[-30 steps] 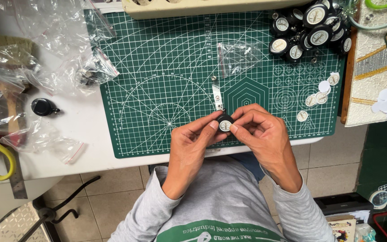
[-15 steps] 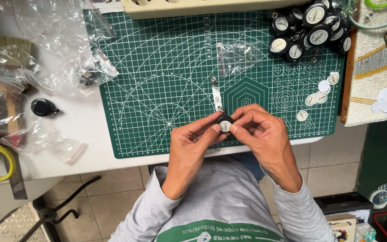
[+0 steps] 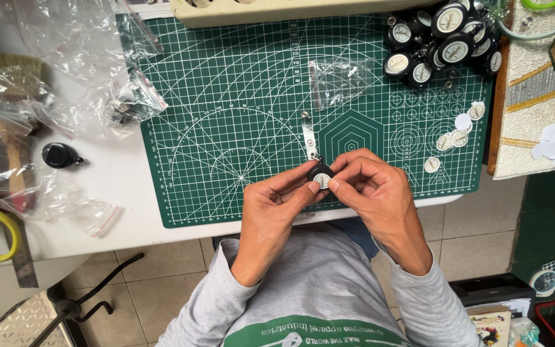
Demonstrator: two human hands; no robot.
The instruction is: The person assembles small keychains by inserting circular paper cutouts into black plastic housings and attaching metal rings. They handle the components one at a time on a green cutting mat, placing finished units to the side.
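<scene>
Two hands, left hand (image 3: 276,204) and right hand (image 3: 375,191), both pinching one small round black reel (image 3: 320,175), pale-faced.

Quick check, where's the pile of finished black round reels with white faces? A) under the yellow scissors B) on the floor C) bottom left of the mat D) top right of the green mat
D: the pile of black reels sits at the top right corner of the green cutting mat, while both hands pinch one more reel at the mat's near edge.
</scene>
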